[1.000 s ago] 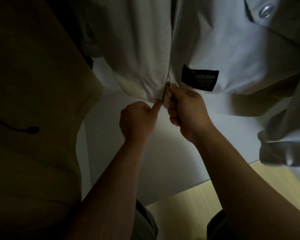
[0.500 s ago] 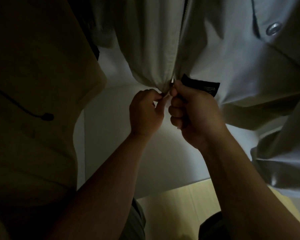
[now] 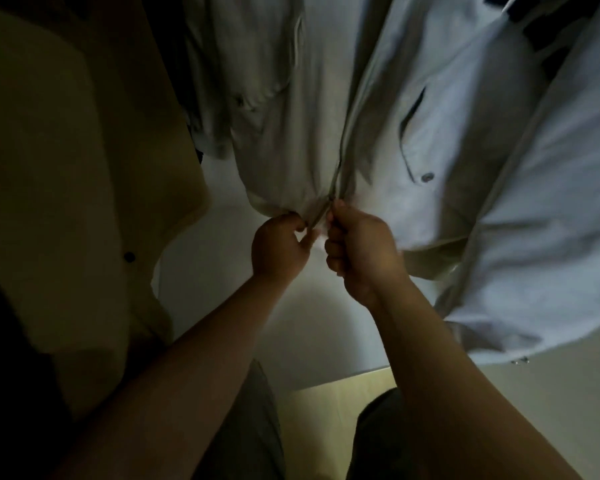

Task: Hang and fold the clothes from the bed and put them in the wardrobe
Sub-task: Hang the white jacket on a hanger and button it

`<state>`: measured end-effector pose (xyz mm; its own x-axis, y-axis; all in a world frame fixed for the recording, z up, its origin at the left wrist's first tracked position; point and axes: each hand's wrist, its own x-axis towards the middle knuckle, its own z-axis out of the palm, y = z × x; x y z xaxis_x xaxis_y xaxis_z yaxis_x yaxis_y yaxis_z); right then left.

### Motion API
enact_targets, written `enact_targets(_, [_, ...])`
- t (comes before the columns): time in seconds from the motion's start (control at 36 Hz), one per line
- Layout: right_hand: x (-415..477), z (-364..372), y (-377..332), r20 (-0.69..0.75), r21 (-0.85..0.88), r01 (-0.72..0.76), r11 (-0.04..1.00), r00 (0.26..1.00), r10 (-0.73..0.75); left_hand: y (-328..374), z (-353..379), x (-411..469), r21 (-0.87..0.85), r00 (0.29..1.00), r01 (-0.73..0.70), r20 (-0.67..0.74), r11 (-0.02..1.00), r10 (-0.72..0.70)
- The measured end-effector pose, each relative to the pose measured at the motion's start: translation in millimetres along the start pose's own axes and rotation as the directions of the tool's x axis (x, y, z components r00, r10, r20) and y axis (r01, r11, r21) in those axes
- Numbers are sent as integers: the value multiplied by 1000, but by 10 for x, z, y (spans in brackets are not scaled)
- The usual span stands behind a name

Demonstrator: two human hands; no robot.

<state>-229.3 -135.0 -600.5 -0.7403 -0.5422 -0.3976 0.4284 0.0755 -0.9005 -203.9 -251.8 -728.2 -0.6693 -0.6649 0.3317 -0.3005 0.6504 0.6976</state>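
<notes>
A pale grey zip jacket [image 3: 447,140] hangs in front of me inside the dim wardrobe. Its zipper [image 3: 340,157] runs down the middle to the hem. My left hand [image 3: 279,249] pinches the hem on the left side of the zipper's bottom end. My right hand [image 3: 357,251] is closed on the hem just right of the zipper. The two hands are almost touching. A snap button [image 3: 427,177] shows on the jacket's right pocket flap. The view is blurred.
A beige garment [image 3: 66,174] with a dark button hangs close on the left. The white wardrobe floor [image 3: 222,289] lies below the hands, ending at a front edge over light wooden flooring [image 3: 329,427]. My knees show at the bottom.
The view has tilted up, so more of the jacket's front shows. The black label near my right hand is no longer visible. Both hands stay at the zipper's bottom end.
</notes>
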Motion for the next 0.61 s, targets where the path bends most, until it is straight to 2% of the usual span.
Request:
enact_targets(0.11, [-69,48,-94,5,-52,-19,998,1000,20,281,-280,13,-47,978,-120,-176,992,110])
enact_targets(0.17, [-123,99,-139,12,-40,-45,998,999,45,379,-367,22,-43,972,-129,-202,991,118])
enact_targets(0.25, [-191,184,-215,-20,-12,-75,997,997,75,490,-409,21,-45,982,-114,-156,992,105])
enact_targets(0.31, [-242,215,-302,-35,31,-74,997,997,75,529,-391,10,-81,993,-53,-109,995,44])
enact_targets(0.42, [-391,257,-586,-9,65,13,998,1000,-13,534,-419,66,-103,998,44,-34,994,-47])
enact_targets(0.56, [-504,276,-796,2,44,82,996,997,-82,630,-539,248,11,990,45,136,999,-46])
enact_targets(0.61, [-527,288,-826,-7,31,76,997,997,-76,702,-608,279,-18,993,6,117,1000,-4])
